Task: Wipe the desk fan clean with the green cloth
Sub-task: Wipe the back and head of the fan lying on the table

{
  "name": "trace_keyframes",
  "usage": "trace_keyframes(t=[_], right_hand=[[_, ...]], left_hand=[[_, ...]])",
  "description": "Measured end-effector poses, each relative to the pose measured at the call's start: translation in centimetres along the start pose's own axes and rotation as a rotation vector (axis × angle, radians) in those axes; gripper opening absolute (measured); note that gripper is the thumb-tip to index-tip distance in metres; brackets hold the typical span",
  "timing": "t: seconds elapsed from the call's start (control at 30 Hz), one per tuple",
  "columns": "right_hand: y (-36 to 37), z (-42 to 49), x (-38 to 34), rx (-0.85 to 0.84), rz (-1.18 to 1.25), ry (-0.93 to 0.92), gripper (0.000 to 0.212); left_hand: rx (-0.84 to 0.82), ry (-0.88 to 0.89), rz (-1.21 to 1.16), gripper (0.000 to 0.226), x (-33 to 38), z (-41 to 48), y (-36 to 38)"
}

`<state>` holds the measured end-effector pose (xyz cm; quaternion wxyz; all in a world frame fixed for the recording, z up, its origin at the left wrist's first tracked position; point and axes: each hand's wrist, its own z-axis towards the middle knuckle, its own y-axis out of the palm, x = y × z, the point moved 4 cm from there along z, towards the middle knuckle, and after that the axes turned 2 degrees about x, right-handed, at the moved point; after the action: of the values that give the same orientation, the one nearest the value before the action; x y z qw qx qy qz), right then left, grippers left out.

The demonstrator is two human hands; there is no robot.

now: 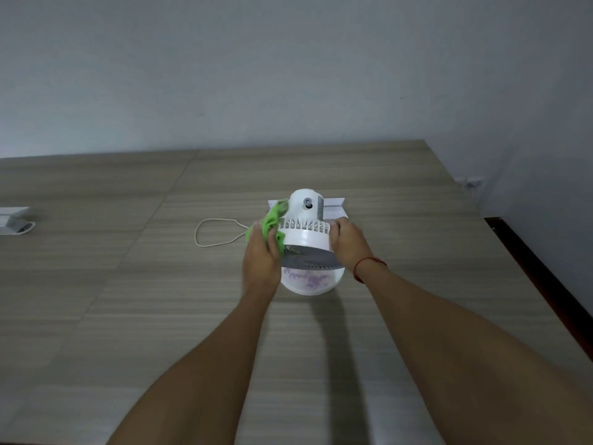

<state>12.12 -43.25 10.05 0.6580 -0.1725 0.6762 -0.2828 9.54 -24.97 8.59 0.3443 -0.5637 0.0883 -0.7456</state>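
Desk fan (pixel 306 236), green cloth (pixel 271 220) touching; cord (pixel 221 219) (looped) beside.

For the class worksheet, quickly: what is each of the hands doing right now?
Left hand: grips the green cloth against the desk fan.
Right hand: holds the desk fan's other side.

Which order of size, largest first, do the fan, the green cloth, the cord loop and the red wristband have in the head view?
1. fan
2. green cloth and cord loop: similar span; the left hand hides part of the cloth, so not ranked
3. red wristband
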Motion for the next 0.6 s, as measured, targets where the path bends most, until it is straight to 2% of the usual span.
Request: trace_keyframes(t=[0.07, 0.23, 0.4, 0.47, 0.53, 0.6], right_hand=[[-0.2, -0.1, 0.7, -0.001, 0.024, 0.003, 0.034], [-0.8, 0.5, 0.7, 0.004, 0.013, -0.002, 0.032], [-1.8, 1.1, 1.2, 0.031, 0.012, 0.052, 0.033], [-2.0, 1.3, 1.1, 0.042, 0.018, 0.088, 0.036], [-1.5, 1.2, 0.0, 0.046, 0.013, 0.098, 0.042], [-0.6, 0.9, -1.9, 0.067, -0.052, 0.015, 0.052]], left_hand=[[-0.028, -0.065, -0.059, 0.034, -0.4, 0.1, -0.6], [-0.082, -0.039, -0.079, 0.034, 0.2, 0.6, -1.0], [0.013, -0.033, -0.121, 0.034, 0.6, 0.9, -2.0], [0.027, -0.036, -0.126, 0.035, 0.9, 0.9, -1.8], [-0.029, -0.005, -0.091, 0.034, 1.1, 0.5, -0.9], [-0.067, 0.042, -0.08, 0.033, 1.2, 0.0, 0.1]])
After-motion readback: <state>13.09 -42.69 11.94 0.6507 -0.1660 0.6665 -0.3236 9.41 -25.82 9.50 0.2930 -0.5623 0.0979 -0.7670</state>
